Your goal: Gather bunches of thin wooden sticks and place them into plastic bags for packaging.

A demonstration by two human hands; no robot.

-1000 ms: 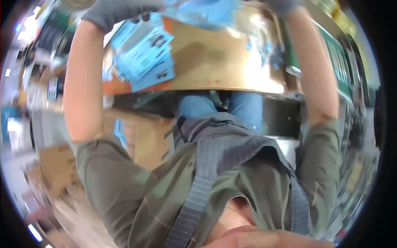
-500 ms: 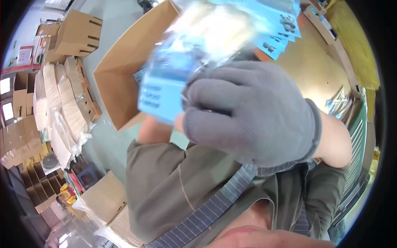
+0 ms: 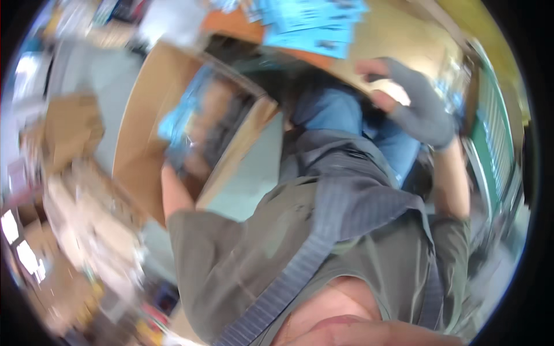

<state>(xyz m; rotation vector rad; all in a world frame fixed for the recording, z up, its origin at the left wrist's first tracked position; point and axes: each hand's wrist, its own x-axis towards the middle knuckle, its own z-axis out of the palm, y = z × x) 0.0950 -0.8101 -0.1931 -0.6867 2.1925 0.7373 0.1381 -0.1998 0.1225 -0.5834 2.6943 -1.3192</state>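
Note:
My left hand [image 3: 183, 161], in a grey glove, reaches down inside an open cardboard box [image 3: 136, 127] at my left. Motion smears its fingers, so I cannot see whether it grips anything. Close to it in the box lies a blurred bundle of light-blue printed cards or packets [image 3: 183, 115]. My right hand [image 3: 416, 104] wears a grey glove with bare fingertips and hovers by the near edge of the tabletop [image 3: 398, 34]. Its thumb and fingers are bent but apart; a bright patch shows between them, and no held thing can be made out.
Several light-blue printed cards [image 3: 314, 29] lie spread on the table over something orange [image 3: 234, 26]. A green slatted panel [image 3: 490, 127] stands at my right. Cardboard boxes [image 3: 72, 130] and blurred pale stacks [image 3: 86, 213] are on the left.
The clear bag with a blue card, held up before me earlier, has left my right hand. That hand has moved away rightward. My left arm now reaches into the box, and the view has shifted.

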